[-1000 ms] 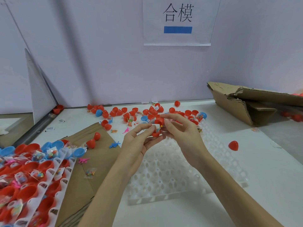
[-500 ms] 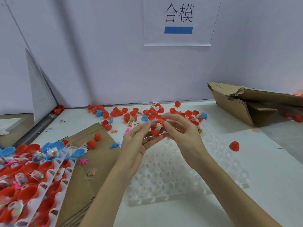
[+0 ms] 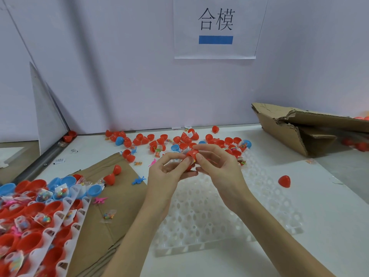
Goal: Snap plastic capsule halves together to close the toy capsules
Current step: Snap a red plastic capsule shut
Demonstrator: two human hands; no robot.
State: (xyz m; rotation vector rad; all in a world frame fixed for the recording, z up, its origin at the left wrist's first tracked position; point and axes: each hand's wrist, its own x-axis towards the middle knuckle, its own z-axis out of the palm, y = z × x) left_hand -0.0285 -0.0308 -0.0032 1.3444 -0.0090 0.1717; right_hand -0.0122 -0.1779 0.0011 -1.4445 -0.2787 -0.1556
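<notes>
A red capsule is held above the white perforated tray, between both hands. My left hand pinches its lower half with thumb and fingers. My right hand grips the upper red half from the right, fingers curled over it. The seam between the halves is mostly hidden by fingertips. Loose red and blue capsule halves lie scattered along the back of the table.
At the left, white strips hold red and blue halves with small toy bags. Flat brown cardboard lies beside them. A torn cardboard box sits at back right. One closed red capsule rests on the table at right.
The upper red half now sits over the lower half between my fingertips, where earlier a small white-and-red piece showed. Both hands stay in nearly the same place.
</notes>
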